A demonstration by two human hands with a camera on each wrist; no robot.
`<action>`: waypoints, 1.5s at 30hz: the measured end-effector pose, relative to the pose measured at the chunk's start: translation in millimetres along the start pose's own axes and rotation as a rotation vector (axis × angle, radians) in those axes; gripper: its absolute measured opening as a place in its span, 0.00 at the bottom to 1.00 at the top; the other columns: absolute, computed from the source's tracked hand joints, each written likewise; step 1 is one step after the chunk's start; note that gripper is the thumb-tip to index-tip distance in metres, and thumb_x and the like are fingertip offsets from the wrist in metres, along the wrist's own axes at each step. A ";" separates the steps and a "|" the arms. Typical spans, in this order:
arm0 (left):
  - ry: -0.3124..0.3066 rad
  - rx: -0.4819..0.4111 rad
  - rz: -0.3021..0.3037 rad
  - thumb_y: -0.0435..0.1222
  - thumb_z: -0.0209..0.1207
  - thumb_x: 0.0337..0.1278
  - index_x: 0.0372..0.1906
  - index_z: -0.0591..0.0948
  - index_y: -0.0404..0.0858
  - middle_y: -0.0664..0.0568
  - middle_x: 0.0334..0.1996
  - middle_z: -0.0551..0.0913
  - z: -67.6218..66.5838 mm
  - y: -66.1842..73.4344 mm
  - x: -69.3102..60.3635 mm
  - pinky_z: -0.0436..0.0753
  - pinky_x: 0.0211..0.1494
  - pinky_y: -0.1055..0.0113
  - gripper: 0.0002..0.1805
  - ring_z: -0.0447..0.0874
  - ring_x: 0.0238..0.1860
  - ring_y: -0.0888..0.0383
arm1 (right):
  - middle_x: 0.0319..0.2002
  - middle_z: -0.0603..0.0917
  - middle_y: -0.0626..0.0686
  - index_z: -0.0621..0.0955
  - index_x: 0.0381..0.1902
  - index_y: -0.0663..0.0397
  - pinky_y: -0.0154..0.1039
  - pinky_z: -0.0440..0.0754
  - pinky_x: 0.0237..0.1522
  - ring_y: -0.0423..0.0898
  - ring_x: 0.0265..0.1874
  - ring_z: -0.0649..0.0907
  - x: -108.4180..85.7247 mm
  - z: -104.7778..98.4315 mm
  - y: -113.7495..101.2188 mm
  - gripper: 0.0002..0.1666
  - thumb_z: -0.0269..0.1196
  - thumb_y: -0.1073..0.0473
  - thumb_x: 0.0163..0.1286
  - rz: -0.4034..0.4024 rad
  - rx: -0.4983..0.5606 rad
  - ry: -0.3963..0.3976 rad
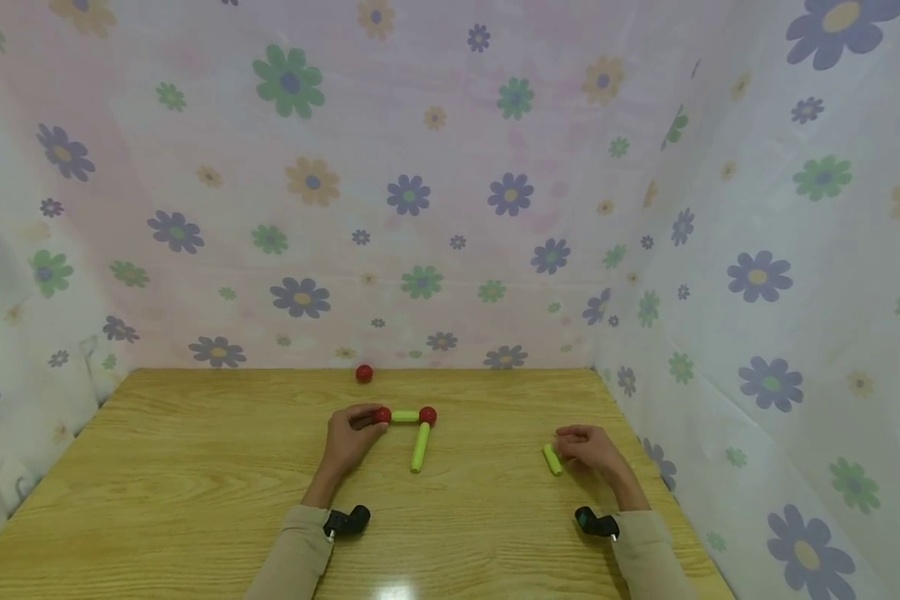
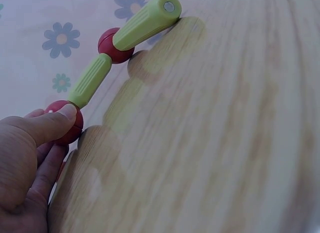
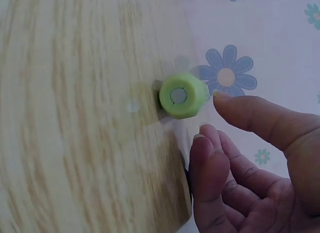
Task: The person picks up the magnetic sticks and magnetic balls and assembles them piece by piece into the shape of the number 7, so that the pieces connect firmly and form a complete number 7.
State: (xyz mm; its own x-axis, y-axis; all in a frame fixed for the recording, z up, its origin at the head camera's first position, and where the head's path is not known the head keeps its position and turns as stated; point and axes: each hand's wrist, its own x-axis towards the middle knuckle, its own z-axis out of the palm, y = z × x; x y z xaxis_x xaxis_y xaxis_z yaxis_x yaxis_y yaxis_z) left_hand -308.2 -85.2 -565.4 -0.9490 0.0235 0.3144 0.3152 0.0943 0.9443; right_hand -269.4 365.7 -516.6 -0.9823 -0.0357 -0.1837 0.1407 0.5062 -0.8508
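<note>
My left hand pinches a red ball between thumb and fingers. A short yellow-green magnetic rod joins that ball to a second red ball. From the second ball a longer yellow-green rod extends toward me, with a silvery magnet in its free end in the left wrist view. At the right, my right hand is just beside a loose yellow-green rod. In the right wrist view its thumb and fingers stand apart, with a gap between them and the loose rod.
A third red ball lies at the back edge of the wooden table. Flower-patterned sheets hang behind the table and along both sides. Each wrist wears a black device, such as the left one.
</note>
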 end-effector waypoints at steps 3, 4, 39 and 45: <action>0.000 0.000 -0.001 0.24 0.71 0.55 0.53 0.85 0.25 0.31 0.51 0.85 0.3 -0.8 0.6 0.87 0.54 0.64 0.19 0.86 0.52 0.35 | 0.49 0.86 0.65 0.75 0.63 0.76 0.40 0.86 0.37 0.46 0.37 0.86 -1.2 0.1 0.1 0.26 0.63 0.62 0.74 -0.003 0.001 -0.009; 0.000 -0.003 -0.001 0.24 0.71 0.55 0.53 0.85 0.25 0.31 0.51 0.85 0.4 -1.2 0.9 0.87 0.54 0.63 0.19 0.86 0.52 0.35 | 0.49 0.86 0.64 0.76 0.62 0.75 0.41 0.86 0.37 0.46 0.37 0.86 -1.4 0.1 0.5 0.26 0.64 0.62 0.74 0.001 0.008 -0.004; 0.010 0.000 0.029 0.22 0.71 0.53 0.52 0.85 0.24 0.30 0.51 0.85 -0.7 -4.7 2.0 0.87 0.54 0.61 0.19 0.85 0.52 0.34 | 0.45 0.86 0.61 0.80 0.57 0.73 0.38 0.84 0.39 0.45 0.39 0.84 -4.2 8.7 -2.4 0.28 0.72 0.58 0.66 -0.011 -0.039 0.016; 0.006 -0.011 0.076 0.23 0.71 0.53 0.51 0.84 0.22 0.27 0.49 0.84 0.8 -5.1 2.0 0.87 0.54 0.53 0.19 0.85 0.50 0.32 | 0.45 0.85 0.62 0.79 0.57 0.74 0.41 0.84 0.37 0.47 0.39 0.84 -9.5 11.2 0.2 0.29 0.71 0.57 0.68 -0.053 -0.058 0.019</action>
State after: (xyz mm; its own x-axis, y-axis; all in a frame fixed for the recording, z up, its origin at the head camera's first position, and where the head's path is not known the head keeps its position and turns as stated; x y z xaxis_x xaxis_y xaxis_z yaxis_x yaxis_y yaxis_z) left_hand -311.7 -84.9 -569.7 -0.9223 0.0238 0.3858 0.3864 0.0812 0.9188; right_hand -258.7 356.5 -520.5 -0.9905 -0.0478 -0.1290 0.0813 0.5531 -0.8291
